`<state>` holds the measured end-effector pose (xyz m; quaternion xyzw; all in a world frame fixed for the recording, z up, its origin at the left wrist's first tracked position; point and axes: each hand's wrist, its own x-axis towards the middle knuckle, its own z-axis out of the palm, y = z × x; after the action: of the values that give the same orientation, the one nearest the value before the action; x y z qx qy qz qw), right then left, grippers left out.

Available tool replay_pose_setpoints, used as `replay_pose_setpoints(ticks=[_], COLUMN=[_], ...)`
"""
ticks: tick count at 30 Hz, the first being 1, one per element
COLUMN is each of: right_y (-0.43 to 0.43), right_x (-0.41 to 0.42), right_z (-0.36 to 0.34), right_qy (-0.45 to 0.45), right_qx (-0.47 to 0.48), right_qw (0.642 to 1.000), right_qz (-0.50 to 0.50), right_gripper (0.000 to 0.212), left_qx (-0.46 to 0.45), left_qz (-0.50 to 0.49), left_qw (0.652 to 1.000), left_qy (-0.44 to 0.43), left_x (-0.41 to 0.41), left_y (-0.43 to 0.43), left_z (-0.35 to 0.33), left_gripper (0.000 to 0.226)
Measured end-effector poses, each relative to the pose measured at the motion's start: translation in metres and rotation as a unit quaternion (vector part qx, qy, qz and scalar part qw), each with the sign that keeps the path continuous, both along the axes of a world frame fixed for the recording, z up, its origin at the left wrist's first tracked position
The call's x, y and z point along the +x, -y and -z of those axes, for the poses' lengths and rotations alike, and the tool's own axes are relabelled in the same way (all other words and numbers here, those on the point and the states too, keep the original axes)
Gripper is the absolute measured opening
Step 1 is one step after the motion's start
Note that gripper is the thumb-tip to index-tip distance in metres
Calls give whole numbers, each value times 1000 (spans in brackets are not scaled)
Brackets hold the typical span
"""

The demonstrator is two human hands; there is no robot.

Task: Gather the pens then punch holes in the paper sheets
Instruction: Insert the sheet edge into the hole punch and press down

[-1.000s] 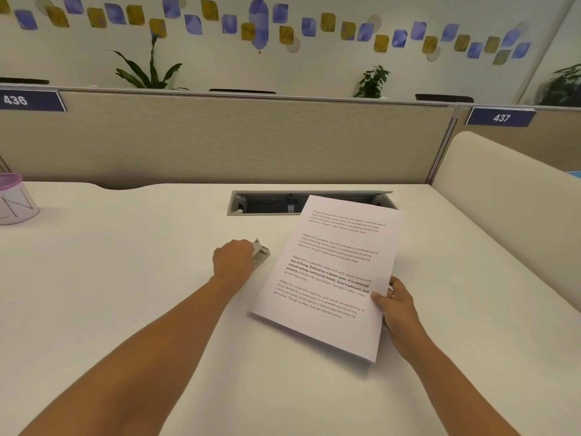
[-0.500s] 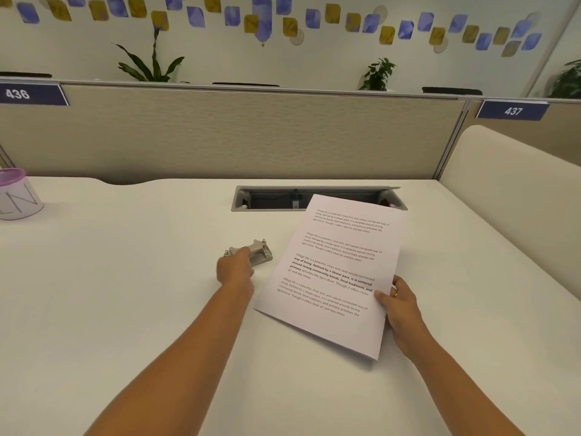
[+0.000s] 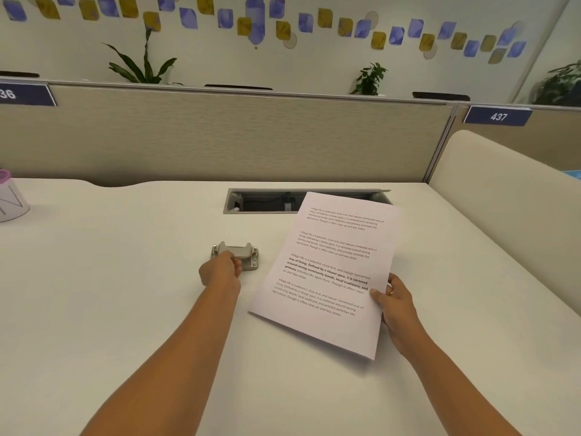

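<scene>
1. Paper sheets point(image 3: 330, 272): printed pages, qty unclear. They are hanging tilted over the desk point(image 3: 110, 294), right of centre. The far corner is overlapping the cable tray point(image 3: 267, 202) in view. Can't tell if the near-left corner is touching the desk.
2. Right hand point(image 3: 393, 302): pinching the sheets' right edge, thumb on top, other fingers underneath.
3. Hole punch point(image 3: 236, 254): small grey 2-hole type, sitting flat on the desk just left of the sheets, not touching them.
4. Left hand point(image 3: 220, 272): fingers curling onto the punch's near-left side, gripping it.
5. Misc.: pale cup point(image 3: 12, 199) w/ lilac rim at far left edge, contents not visible. No pens showing in view. Partition point(image 3: 220, 136) running behind the desk.
6. Risks, est.:
   a. A one-sided pinch is leaving the stack free to fan or sag, so sheets may enter the slot uneven and the holes misalign.
   b. The punch is light and held only at one corner, so it could be skidding or twisting as paper is pushed in.
   c. Sheets are angled vs. the punch, so holes may be landing crooked or too near the text unless squared first.
</scene>
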<state>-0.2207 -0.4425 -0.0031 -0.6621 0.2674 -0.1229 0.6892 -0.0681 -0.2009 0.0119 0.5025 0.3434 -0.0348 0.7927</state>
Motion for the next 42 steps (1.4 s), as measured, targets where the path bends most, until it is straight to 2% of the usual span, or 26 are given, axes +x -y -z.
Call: replay_pose_setpoints(ticks=[2, 5, 9, 12, 14, 16, 22, 24, 26, 33, 42], right_y=[-1, -5, -14, -24, -31, -39, -61, -66, -72, -97, -120], right_x=[0, 0, -2, -3, -3, -3, -2, 0, 1, 6, 13], right_z=[-1, -5, -10, -16, -20, -22, -30, -33, -37, -50, -60], right_qy=[4, 11, 19, 23, 29, 36, 73, 88, 106, 131, 129], right_qx=[-3, -9, -19, -25, -29, -28, -8, -1, 3, -5, -18], right_qw=[1000, 1000, 1000, 999, 998, 998, 995, 993, 991, 986, 986], right_qz=[-1, -7, -17, -31, -38, -43, -68, -72, -80, -105, -108], right_gripper=[38, 37, 35, 34, 32, 30, 32, 32, 30, 26, 24], left_qx=[49, 167, 345, 393, 385, 345, 152, 66, 28, -10, 42], left_qz=[15, 56, 108, 131, 156, 177, 172, 171, 169, 114, 91], left_qw=[998, 981, 917, 882, 876, 885, 932, 942, 946, 968, 971], left_qy=[22, 76, 172, 224, 248, 258, 280, 282, 275, 225, 215], left_x=[-1, -7, -16, -23, -29, -35, -55, -58, -61, -60, -54], left_y=[-5, -16, -36, -52, -63, -73, -105, -116, -125, -143, -165], left_z=[-3, -10, -22, -29, -31, -32, -34, -35, -34, -32, -33], left_gripper=[6, 26, 24, 21, 18, 14, 20, 21, 19, 16, 19])
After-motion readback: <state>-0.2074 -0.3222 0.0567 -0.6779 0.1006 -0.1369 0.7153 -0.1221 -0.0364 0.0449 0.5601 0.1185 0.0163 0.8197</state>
